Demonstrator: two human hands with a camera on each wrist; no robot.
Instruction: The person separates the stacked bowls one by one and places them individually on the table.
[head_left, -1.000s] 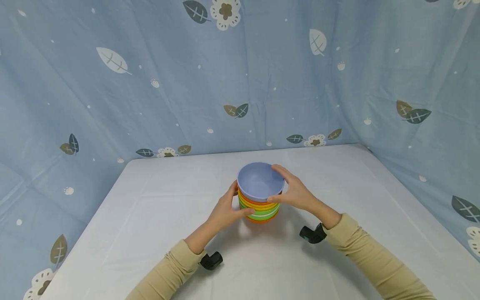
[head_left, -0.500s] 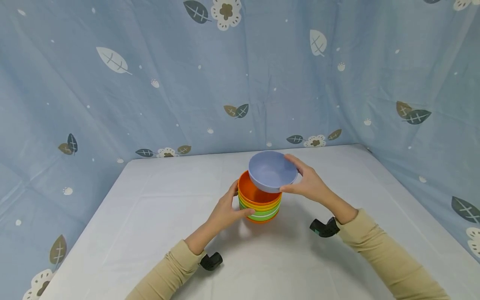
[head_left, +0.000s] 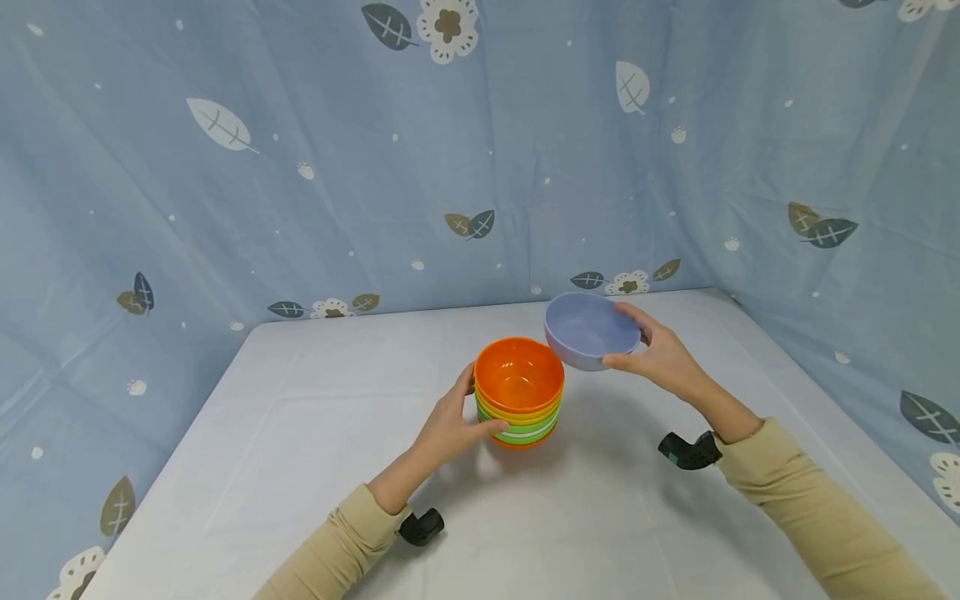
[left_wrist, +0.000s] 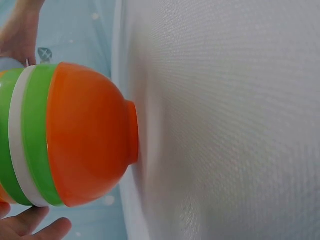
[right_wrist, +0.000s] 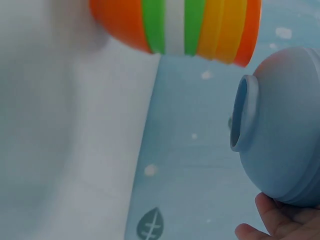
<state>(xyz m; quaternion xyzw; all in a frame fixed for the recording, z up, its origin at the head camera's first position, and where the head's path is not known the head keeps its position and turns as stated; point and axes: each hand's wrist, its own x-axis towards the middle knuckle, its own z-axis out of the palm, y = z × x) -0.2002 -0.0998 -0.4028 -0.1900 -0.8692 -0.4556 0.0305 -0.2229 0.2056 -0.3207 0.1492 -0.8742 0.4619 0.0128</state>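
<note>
A stack of nested bowls (head_left: 519, 392) stands upright near the middle of the table, with an orange bowl on top and yellow, green and white rims below. In the left wrist view the lowest one is an orange bowl (left_wrist: 90, 135), its foot close to the white cloth. My left hand (head_left: 453, 421) grips the stack from its left side, thumb across the front. To the right and higher, my right hand (head_left: 656, 354) holds a periwinkle-blue bowl (head_left: 588, 329) by its right side, thumb at the near rim. Its round foot and underside show in the right wrist view.
A white cloth (head_left: 337, 400) covers the table. Behind it hangs a blue curtain (head_left: 375, 183) with leaf and flower prints. Each wrist carries a black camera, the left camera (head_left: 422, 527) low over the cloth and the right camera (head_left: 688, 450) further right.
The blue bowl has been lifted off the stack by my right hand and carried right, baring the orange bowl beneath. My left hand stays in place on the stack.
</note>
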